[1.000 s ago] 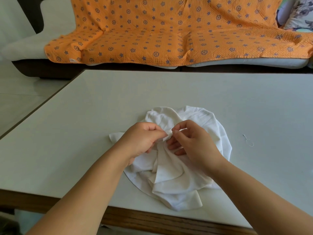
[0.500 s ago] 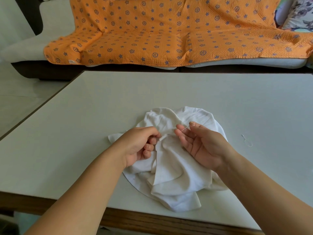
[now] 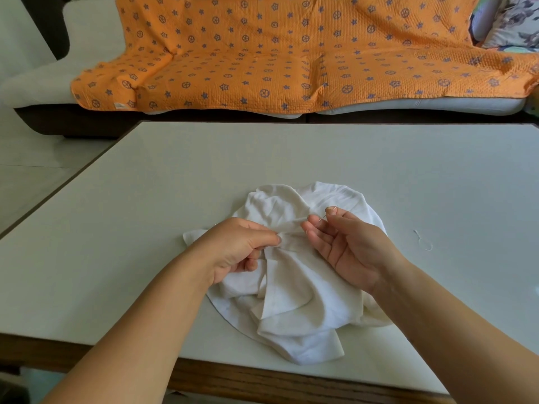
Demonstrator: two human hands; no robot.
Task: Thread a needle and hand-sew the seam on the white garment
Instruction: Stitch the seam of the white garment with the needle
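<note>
Two bare hands work over a crumpled white cotton garment point(image 3: 291, 301) lying mid-way across a pale table point(image 3: 145, 199). The left hand point(image 3: 242, 249) pinches a raised fold. The right hand point(image 3: 350, 249), now palm-up and drawn back from that fold, pinches a thin steel needle point(image 3: 329, 213), so a stitch is probably pulling through.

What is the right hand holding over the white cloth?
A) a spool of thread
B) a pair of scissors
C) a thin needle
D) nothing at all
C: the right hand pinches a thin needle between its fingers, over the crumpled white garment.
</note>
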